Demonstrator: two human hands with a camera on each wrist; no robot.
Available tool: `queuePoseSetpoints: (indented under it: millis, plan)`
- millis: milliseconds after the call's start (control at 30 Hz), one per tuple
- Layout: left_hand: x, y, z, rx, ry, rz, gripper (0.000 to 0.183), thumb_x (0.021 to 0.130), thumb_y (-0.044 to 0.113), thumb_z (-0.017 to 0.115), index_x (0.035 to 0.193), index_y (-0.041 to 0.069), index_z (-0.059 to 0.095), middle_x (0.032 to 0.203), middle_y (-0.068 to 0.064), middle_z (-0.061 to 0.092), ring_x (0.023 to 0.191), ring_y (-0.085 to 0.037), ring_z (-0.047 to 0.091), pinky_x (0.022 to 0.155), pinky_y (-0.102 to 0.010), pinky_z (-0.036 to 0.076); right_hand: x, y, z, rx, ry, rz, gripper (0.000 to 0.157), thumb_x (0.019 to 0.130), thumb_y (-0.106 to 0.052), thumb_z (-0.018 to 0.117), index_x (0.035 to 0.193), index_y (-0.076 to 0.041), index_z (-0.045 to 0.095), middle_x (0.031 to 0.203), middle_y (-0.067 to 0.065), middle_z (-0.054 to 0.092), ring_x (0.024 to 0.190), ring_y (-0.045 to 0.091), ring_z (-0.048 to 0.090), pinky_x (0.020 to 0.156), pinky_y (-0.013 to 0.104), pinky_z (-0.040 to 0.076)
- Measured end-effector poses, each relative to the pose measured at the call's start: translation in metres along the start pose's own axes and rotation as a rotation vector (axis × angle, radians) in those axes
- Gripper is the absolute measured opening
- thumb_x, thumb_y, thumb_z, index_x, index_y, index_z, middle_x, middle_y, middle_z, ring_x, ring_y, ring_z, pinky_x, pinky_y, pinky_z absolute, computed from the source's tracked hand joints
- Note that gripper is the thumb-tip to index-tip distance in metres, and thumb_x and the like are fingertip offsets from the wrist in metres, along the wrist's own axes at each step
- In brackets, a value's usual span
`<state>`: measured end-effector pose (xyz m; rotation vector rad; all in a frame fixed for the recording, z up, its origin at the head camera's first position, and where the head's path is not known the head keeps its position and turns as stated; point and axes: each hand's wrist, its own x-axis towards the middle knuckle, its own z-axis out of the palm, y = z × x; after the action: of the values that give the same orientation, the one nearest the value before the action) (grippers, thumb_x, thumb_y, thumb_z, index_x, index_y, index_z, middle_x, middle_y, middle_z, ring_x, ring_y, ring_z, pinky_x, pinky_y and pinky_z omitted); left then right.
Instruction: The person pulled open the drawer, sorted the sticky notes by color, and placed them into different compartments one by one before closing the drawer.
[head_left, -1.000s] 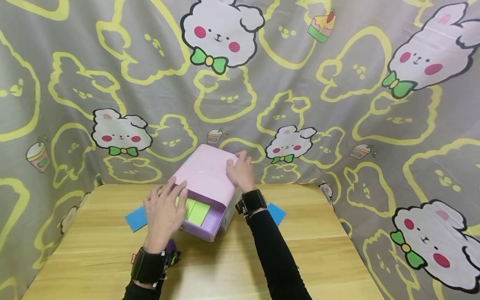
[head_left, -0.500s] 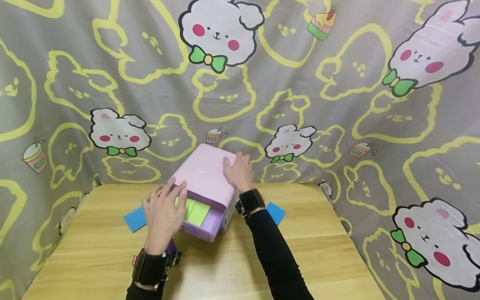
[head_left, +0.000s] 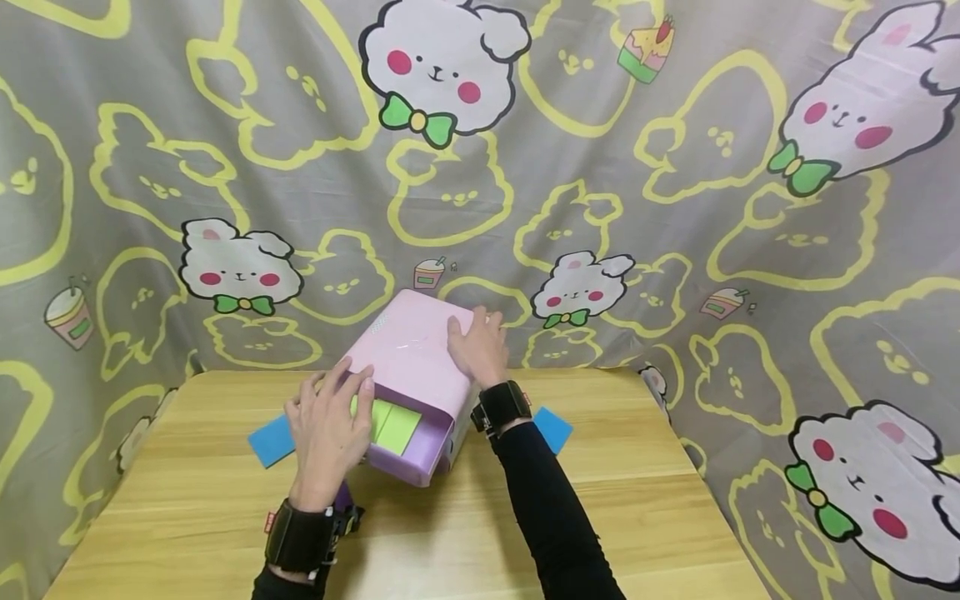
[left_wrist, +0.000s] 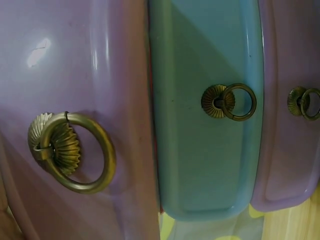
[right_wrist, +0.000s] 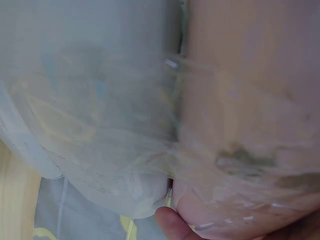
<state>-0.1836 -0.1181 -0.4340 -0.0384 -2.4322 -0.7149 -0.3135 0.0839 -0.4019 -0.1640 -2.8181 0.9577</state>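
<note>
Drawer box, pink on top, is set near the far edge of the worktop, its front turned towards the person and slightly to the left. Its purple top drawer is pulled partly out, and green paper is seen inside. The left hand is held with its fingers loosely spread, the fingertips placed at the upper front edge of the box; how firmly they are pressed cannot be told. By the right hand the far right corner is gripped, the fingers bent over the edge and the thumb laid on top. In the left wrist view, the brass ring pulls are left free of any fingers, and a teal drawer is seen between two purple ones. A blue card is seen on the worktop beside the left hand, and another blue card is partly hidden by the right sleeve. Black bands are worn on both wrists.
</note>
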Motion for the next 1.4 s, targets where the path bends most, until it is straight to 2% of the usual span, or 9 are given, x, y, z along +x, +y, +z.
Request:
queuePoseSetpoints:
  millis: [367, 567, 800, 933, 1067, 1233, 1400]
  plan:
    - [0.004, 0.001, 0.003, -0.047, 0.068, -0.012, 0.042, 0.107, 0.038, 0.044, 0.117, 0.009, 0.073, 0.142, -0.020, 0.060, 0.128, -0.046, 0.048, 0.095, -0.063, 0.031, -0.002, -0.003, 0.000, 0.001, 0.003, -0.017, 0.070, 0.100, -0.060, 0.038, 0.153, -0.014, 0.036, 0.152, 0.021, 0.035, 0.137, 0.042, 0.045, 0.106, 0.062, 0.045]
    - [0.007, 0.001, 0.007, -0.063, 0.109, 0.006, 0.039, 0.106, 0.033, 0.045, 0.110, 0.005, 0.072, 0.138, -0.022, 0.061, 0.126, -0.047, 0.048, 0.093, -0.064, 0.031, -0.002, -0.003, 0.000, 0.003, 0.006, -0.020, 0.069, 0.100, -0.060, 0.038, 0.153, -0.015, 0.036, 0.151, 0.021, 0.035, 0.135, 0.042, 0.046, 0.105, 0.060, 0.047]
    - [0.010, 0.003, 0.012, -0.068, 0.106, 0.016, 0.036, 0.106, 0.029, 0.042, 0.096, 0.003, 0.065, 0.139, -0.025, 0.058, 0.132, -0.051, 0.043, 0.098, -0.069, 0.030, -0.001, -0.001, 0.000, 0.003, -0.002, -0.024, 0.069, 0.101, -0.059, 0.038, 0.154, -0.014, 0.036, 0.151, 0.022, 0.035, 0.134, 0.042, 0.046, 0.105, 0.060, 0.047]
    - [0.014, 0.003, 0.017, -0.052, 0.122, 0.045, 0.034, 0.106, 0.027, 0.039, 0.089, 0.004, 0.057, 0.139, -0.025, 0.057, 0.137, -0.053, 0.041, 0.102, -0.075, 0.030, 0.000, 0.001, 0.001, 0.016, -0.006, -0.029, 0.066, 0.103, -0.056, 0.036, 0.154, -0.015, 0.036, 0.151, 0.022, 0.034, 0.134, 0.043, 0.046, 0.104, 0.060, 0.047]
    - [0.020, 0.003, 0.021, -0.038, 0.132, 0.059, 0.033, 0.107, 0.026, 0.037, 0.091, 0.003, 0.054, 0.140, -0.026, 0.056, 0.136, -0.053, 0.042, 0.102, -0.074, 0.031, 0.001, 0.002, 0.001, 0.027, -0.004, -0.034, 0.063, 0.104, -0.055, 0.035, 0.153, -0.016, 0.037, 0.151, 0.022, 0.034, 0.133, 0.043, 0.046, 0.104, 0.060, 0.048]
    - [0.019, 0.004, 0.023, -0.046, 0.115, 0.034, 0.034, 0.108, 0.028, 0.036, 0.100, 0.003, 0.058, 0.147, -0.026, 0.052, 0.137, -0.051, 0.042, 0.100, -0.070, 0.031, 0.002, 0.003, 0.001, 0.022, -0.011, -0.030, 0.062, 0.104, -0.055, 0.035, 0.153, -0.016, 0.037, 0.150, 0.022, 0.034, 0.132, 0.043, 0.046, 0.104, 0.059, 0.048]
    - [0.021, 0.006, 0.025, -0.053, 0.097, 0.025, 0.035, 0.108, 0.028, 0.035, 0.109, 0.004, 0.060, 0.150, -0.027, 0.049, 0.139, -0.051, 0.040, 0.104, -0.071, 0.030, 0.002, 0.003, 0.001, 0.019, -0.012, -0.018, 0.061, 0.104, -0.055, 0.035, 0.153, -0.017, 0.038, 0.151, 0.022, 0.034, 0.133, 0.043, 0.046, 0.105, 0.058, 0.047]
